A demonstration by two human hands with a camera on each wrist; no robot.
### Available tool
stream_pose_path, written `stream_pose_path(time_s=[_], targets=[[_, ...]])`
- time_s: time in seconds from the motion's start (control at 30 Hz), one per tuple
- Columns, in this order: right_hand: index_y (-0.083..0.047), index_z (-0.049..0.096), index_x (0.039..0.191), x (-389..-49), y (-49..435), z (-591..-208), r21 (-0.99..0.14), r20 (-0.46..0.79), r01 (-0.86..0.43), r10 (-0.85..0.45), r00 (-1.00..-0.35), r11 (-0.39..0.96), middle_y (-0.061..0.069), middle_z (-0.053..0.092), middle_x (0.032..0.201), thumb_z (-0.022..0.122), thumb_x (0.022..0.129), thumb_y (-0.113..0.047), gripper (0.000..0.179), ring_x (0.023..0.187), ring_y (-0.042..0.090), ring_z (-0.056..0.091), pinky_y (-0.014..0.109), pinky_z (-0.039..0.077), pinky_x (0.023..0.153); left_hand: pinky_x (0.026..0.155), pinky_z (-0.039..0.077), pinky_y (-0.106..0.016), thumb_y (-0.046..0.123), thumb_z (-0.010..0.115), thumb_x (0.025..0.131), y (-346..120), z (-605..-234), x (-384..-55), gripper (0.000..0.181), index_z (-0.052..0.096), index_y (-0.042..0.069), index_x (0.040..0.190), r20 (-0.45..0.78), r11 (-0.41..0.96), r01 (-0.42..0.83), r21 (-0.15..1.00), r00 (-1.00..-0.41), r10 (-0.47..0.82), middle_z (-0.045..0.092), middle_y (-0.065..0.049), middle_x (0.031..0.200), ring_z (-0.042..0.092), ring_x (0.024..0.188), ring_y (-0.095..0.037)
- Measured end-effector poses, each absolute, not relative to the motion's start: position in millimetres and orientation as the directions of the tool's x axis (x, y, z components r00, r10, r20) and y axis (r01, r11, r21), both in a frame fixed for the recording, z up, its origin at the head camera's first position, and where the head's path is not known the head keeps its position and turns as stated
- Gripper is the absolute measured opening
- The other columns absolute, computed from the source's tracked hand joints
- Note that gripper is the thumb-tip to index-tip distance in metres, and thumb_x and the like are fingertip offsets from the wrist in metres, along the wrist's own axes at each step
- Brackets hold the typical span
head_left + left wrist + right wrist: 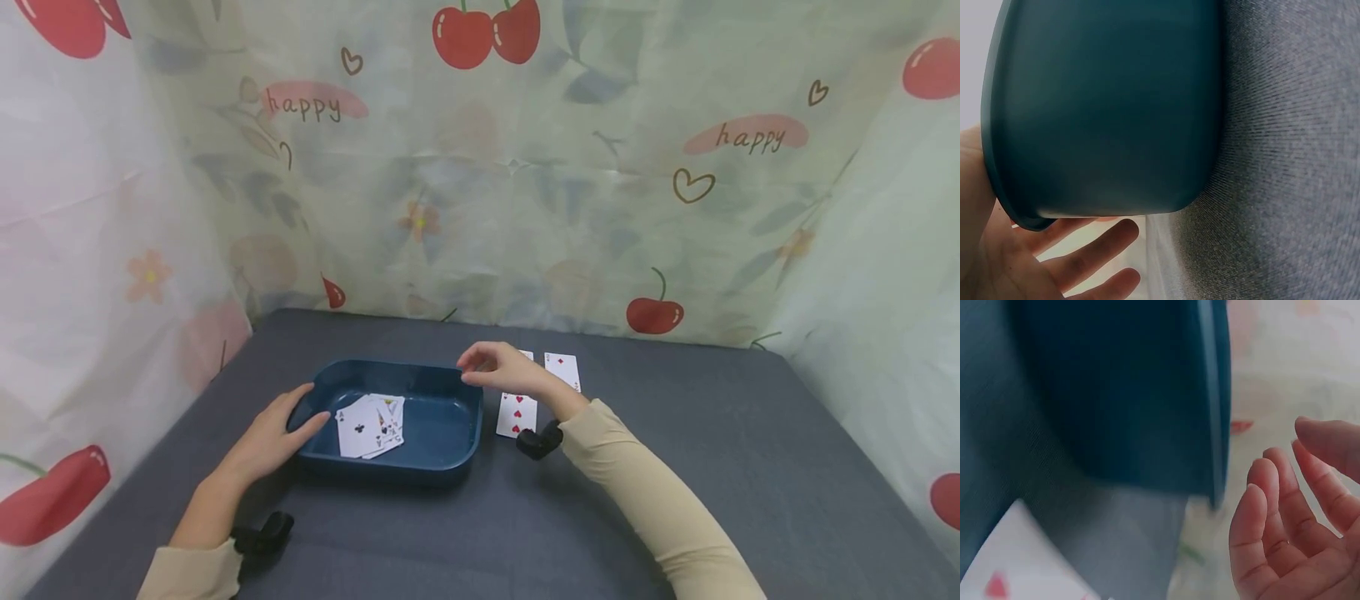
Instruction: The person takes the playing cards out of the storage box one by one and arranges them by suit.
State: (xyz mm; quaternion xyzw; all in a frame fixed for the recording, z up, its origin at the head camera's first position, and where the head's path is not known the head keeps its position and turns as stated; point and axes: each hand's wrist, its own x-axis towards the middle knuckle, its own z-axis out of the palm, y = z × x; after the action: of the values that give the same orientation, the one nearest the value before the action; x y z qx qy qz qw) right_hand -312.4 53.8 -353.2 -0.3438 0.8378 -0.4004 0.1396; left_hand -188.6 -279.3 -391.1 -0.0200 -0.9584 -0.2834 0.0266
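Observation:
A dark blue rectangular plastic basin (442, 433) holds a small pile of face-up playing cards (360, 429), a club card on top. My left hand (273, 429) grips the basin's left rim, its thumb over the edge. In the left wrist view, fingers (1094, 256) reach past the basin's outer wall (1110, 112). Above the basin's far right corner is my right hand (501, 367). Its fingers (1297, 519) bend loosely with nothing between them. Right of the basin lie a heart card (517, 415) and a diamond card (562, 367); another card behind the right hand is mostly hidden.
The basin stands on a dark grey cloth-covered table (637, 517). A patterned curtain (510, 233) with cherries rises behind the table and along both sides. Black wrist straps (540, 440) sit on both forearms.

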Motion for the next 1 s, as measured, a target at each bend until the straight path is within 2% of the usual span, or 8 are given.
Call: stream_pose_path(time_s=[0.27,0.47,0.63,1.0], targets=[[0.003,0.059,0.114,-307,5,-344,-0.769,0.052,-0.522,-0.778,-0.627,0.369,0.016,0.065,0.107,0.063,0.088,-0.011,0.029,0.091,0.015,0.062,0.020,0.052,0.080,0.104,0.027,-0.067,0.047,0.047,0.093,-279,-391,-189,0.074,0.026,-0.004,0.143,0.053,0.837,0.048,0.545,-0.998,0.023,0.028,-0.033,0.145,0.029,0.131,-0.051],[0.000,0.060,0.113,-307,-23,-344,-0.758,0.043,-0.545,-0.807,-0.589,0.358,0.014,0.065,0.106,0.062,0.088,-0.011,0.027,0.092,0.014,0.062,0.018,0.051,0.081,0.103,0.027,-0.067,0.046,0.048,0.093,-279,-390,-188,0.074,0.026,-0.004,0.143,0.053,0.835,0.048,0.547,-0.998,0.023,0.028,-0.034,0.145,0.028,0.131,-0.051],[-0.001,0.061,0.113,-309,-44,-347,-0.738,0.006,-0.550,-0.811,-0.585,0.391,0.012,0.066,0.103,0.063,0.088,-0.013,0.028,0.089,0.013,0.061,0.017,0.050,0.078,0.104,0.027,-0.067,0.046,0.048,0.093,-279,-390,-190,0.074,0.026,-0.004,0.144,0.035,0.841,0.034,0.541,-0.999,0.018,0.028,-0.033,0.145,0.028,0.131,-0.051],[-0.005,0.061,0.114,-314,-71,-369,-0.746,-0.119,-0.455,-0.769,-0.628,0.487,0.008,0.066,0.106,0.066,0.086,-0.012,0.030,0.091,0.012,0.060,0.020,0.050,0.079,0.103,0.027,-0.068,0.048,0.046,0.093,-280,-390,-191,0.075,0.024,-0.002,0.145,0.007,0.845,0.014,0.534,-1.000,0.013,0.026,-0.033,0.146,0.028,0.132,-0.051]])
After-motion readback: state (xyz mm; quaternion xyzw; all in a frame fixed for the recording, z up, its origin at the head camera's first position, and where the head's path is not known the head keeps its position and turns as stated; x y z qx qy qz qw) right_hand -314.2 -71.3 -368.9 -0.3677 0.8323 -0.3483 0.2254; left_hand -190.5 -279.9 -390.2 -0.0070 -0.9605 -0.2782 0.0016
